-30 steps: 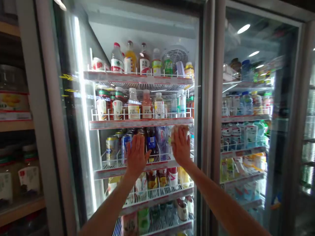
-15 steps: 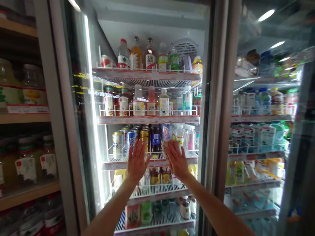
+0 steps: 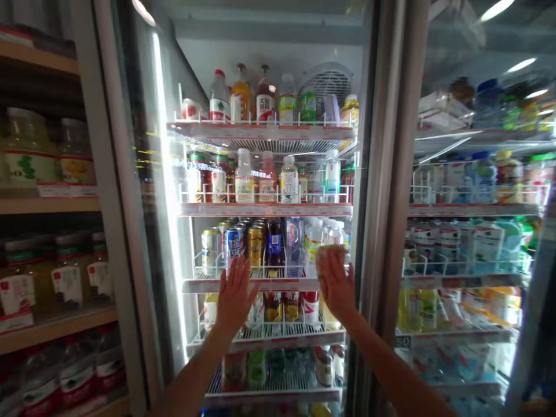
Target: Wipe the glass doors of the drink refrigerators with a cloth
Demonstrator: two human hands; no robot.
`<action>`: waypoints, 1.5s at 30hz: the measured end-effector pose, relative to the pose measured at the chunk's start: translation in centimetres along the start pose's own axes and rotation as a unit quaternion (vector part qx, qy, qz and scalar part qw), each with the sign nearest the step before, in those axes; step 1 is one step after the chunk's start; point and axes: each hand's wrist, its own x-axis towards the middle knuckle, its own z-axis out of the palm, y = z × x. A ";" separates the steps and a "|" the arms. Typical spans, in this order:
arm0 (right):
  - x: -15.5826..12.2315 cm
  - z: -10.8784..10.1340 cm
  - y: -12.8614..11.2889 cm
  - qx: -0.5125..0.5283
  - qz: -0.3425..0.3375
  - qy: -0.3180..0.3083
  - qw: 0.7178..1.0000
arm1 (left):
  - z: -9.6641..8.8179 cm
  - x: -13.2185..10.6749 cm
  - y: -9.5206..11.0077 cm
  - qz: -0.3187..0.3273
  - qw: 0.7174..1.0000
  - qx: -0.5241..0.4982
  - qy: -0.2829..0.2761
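Observation:
My left hand [image 3: 234, 294] lies flat and open on the glass door [image 3: 269, 174] of a lit drinks fridge, fingers spread upward at the height of the can shelf. My right hand [image 3: 336, 282] presses a pale cloth [image 3: 326, 253] against the same glass near the door's right edge, fingers flat over it. Behind the glass stand rows of cans [image 3: 234, 243] and bottles [image 3: 289, 179] on wire shelves.
A second glass-door fridge [image 3: 469, 231] full of drinks stands to the right, past a grey door frame [image 3: 391, 202]. On the left, wooden shelves [image 3: 47, 205] hold large jars and bottles.
My right hand with the cloth slid left and down over the glass, then back right toward the door's edge. My left hand stayed flat on the glass, a little lower. The view shifted.

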 end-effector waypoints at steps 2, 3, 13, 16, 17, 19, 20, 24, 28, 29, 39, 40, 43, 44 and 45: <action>-0.3 -0.3 1.0 -0.027 0.085 0.041 0.995 | -0.2 -0.7 -0.1 0.000 1.000 0.012 -0.009; -0.7 -0.3 1.0 -0.028 0.087 0.043 0.995 | -0.3 -1.0 0.0 -0.001 1.000 0.018 -0.011; 3.3 1.3 -2.1 0.051 0.028 0.056 0.997 | -2.0 -0.2 -2.3 -0.050 0.997 0.052 -0.005; 5.0 1.9 -3.9 0.068 -0.011 0.045 0.997 | -2.4 0.4 -4.3 -0.058 0.997 0.057 -0.007; 5.2 2.0 -4.6 0.076 -0.062 0.018 0.995 | -2.5 0.5 -4.8 -0.057 0.997 0.055 -0.008; 5.8 2.1 -5.4 0.082 -0.142 -0.026 0.986 | -2.3 0.4 -5.7 -0.052 0.997 0.050 -0.007; 6.3 2.1 -5.5 0.076 -0.140 -0.027 0.987 | -2.2 0.3 -6.0 -0.046 0.998 0.047 -0.005; 8.5 2.2 -5.8 0.024 0.034 0.059 0.997 | -1.8 -0.5 -6.8 -0.020 0.999 0.035 0.007; 8.2 2.6 -8.7 0.045 -0.114 -0.006 0.993 | -1.5 -0.9 -7.5 0.003 1.000 0.021 0.022; 8.1 2.8 -9.3 0.054 -0.166 -0.029 0.984 | -1.5 -0.9 -7.8 0.003 1.000 0.016 0.025; 11.2 3.9 -12.4 0.040 -0.101 0.001 0.994 | -2.6 -1.5 -12.0 -0.087 0.996 0.008 0.020; 11.2 4.0 -13.2 0.053 -0.153 -0.025 0.987 | -2.7 -1.6 -12.2 -0.084 0.996 0.010 0.018; 12.3 4.3 -14.5 0.067 -0.191 -0.042 0.978 | -2.8 -1.6 -12.9 -0.095 0.995 0.016 0.010; 13.0 4.4 -14.6 0.062 -0.159 -0.030 0.985 | -2.9 -1.7 -13.2 -0.110 0.994 0.020 0.009; 13.7 4.4 -14.7 0.056 -0.118 -0.018 0.991 | -3.0 -1.7 -13.5 -0.126 0.992 0.022 0.008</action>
